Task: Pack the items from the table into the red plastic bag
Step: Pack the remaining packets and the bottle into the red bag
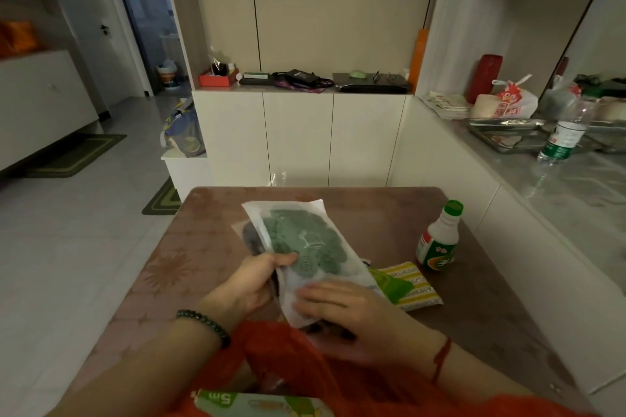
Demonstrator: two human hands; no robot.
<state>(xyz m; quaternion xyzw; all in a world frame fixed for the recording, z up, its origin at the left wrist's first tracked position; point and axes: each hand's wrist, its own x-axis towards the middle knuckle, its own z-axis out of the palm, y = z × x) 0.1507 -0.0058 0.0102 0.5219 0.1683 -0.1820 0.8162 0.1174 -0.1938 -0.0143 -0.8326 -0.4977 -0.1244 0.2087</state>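
**Q:** Head view: what materials and shapes are showing?

**A:** A flat, translucent white pouch (pixel 305 247) containing a green, scallop-edged pad is being held tilted above the brown patterned table (pixel 189 247). A dark flat item (pixel 252 237) is lying behind it. The red plastic bag (pixel 281 359), thin and crumpled, is sitting at the near edge, just below the pouch.

**Q:** Hand pose?

**A:** The left hand (pixel 250 284) is gripping the pouch's left edge, thumb in front and fingers curled behind. The right hand (pixel 342 311) is resting on the lower end, fingers extended and flat.

**Q:** Other items?

**A:** A white bottle (pixel 438 240) with a green cap is standing upright at the right, with a striped yellow packet (pixel 416 284) lying flat nearby.
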